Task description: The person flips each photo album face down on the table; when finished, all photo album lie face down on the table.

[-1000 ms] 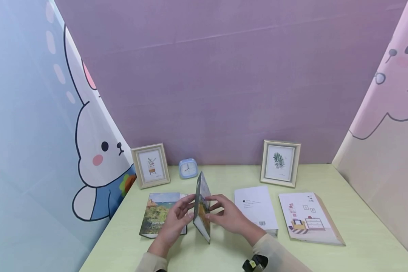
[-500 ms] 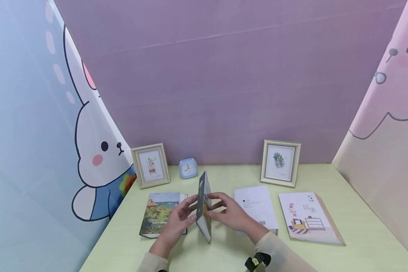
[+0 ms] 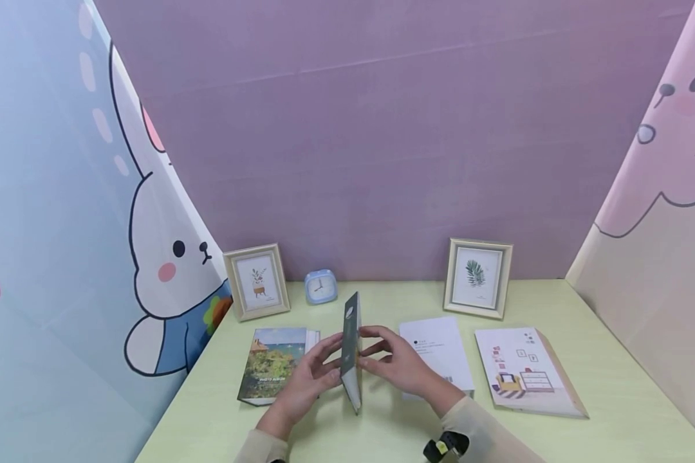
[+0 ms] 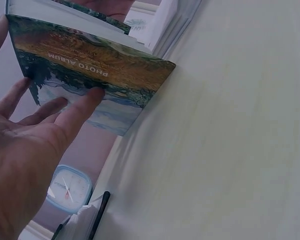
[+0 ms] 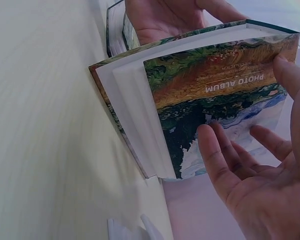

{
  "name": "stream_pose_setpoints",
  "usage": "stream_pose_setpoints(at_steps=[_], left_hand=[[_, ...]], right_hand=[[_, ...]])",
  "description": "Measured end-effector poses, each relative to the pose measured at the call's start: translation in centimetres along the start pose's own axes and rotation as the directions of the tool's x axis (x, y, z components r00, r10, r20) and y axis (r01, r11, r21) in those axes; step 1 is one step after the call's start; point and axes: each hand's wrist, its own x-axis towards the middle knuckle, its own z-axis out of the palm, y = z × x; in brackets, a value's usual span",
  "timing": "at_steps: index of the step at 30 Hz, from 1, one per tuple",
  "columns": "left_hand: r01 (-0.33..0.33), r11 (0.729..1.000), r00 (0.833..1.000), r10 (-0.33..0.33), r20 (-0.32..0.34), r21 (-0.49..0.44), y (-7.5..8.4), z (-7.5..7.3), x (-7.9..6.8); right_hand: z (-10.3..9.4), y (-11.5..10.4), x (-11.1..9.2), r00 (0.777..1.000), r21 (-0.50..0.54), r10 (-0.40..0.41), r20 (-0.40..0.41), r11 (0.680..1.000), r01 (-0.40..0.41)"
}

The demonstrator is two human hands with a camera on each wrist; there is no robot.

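Note:
A photo album (image 3: 352,350) with a dark green spine and painted covers stands upright, held between my two hands. My left hand (image 3: 307,379) is on its left side; in the left wrist view its fingertips touch the painted cover (image 4: 90,65). From the other side, my right hand (image 3: 399,363) holds it with thumb and fingers on the cover, and the white page edges (image 5: 135,110) show in the right wrist view. Whether the lower edge touches the table cannot be told. Beside my left hand lies a second photo album (image 3: 272,360), partly hidden.
Behind my right hand lies a white book (image 3: 431,344), with an illustrated book (image 3: 524,373) further right on the pale table (image 3: 376,444). Two picture frames (image 3: 257,283) (image 3: 477,278) and a blue clock (image 3: 321,287) stand along the back, before a purple wall.
The held album has shifted slightly right and turned, so its dark green spine faces the head camera more. Both hands have moved right with it; the other objects stay put.

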Motion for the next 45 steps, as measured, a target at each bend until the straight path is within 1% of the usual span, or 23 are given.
stream_pose_setpoints(at_steps=[6, 9, 16, 21, 27, 33, 40, 45], left_hand=[[-0.001, 1.0, 1.0, 0.001, 0.008, -0.008, -0.2, 0.3, 0.2], [0.007, 1.0, 1.0, -0.007, 0.014, 0.012, -0.4, 0.4, 0.3], [0.016, 0.998, 0.999, -0.019, 0.035, 0.064, -0.5, 0.5, 0.7], [0.038, 0.996, 0.998, -0.042, 0.045, 0.083, -0.5, 0.7, 0.8], [0.071, 0.993, 0.995, -0.077, 0.057, 0.095, -0.7, 0.8, 0.9], [0.087, 0.987, 0.994, -0.095, 0.061, 0.132, -1.1, 0.7, 0.9], [0.095, 0.987, 0.993, -0.104, 0.063, 0.126, -1.2, 0.8, 0.8], [0.09, 0.989, 0.993, -0.098, 0.066, 0.117, -1.2, 0.8, 0.6]], right_hand=[[-0.4, -0.1, -0.4, 1.0, 0.021, -0.025, -0.009, 0.999, 0.025], [-0.7, -0.1, -0.6, 0.999, 0.026, -0.036, -0.014, 0.999, 0.037], [-1.5, -0.2, -1.2, 0.995, 0.053, -0.104, -0.004, 0.993, 0.104], [-2.0, -0.2, -1.4, 0.993, 0.072, -0.116, 0.005, 0.991, 0.115], [-2.4, 0.3, -1.5, 0.993, 0.094, -0.122, 0.0, 0.988, 0.121], [-2.8, 0.9, -1.8, 0.994, 0.122, -0.105, -0.002, 0.987, 0.105], [-2.8, 0.8, -2.0, 0.999, 0.146, -0.048, -0.006, 0.988, 0.048], [-2.6, 0.8, -2.0, 1.0, 0.13, -0.021, -0.012, 0.991, 0.022]])
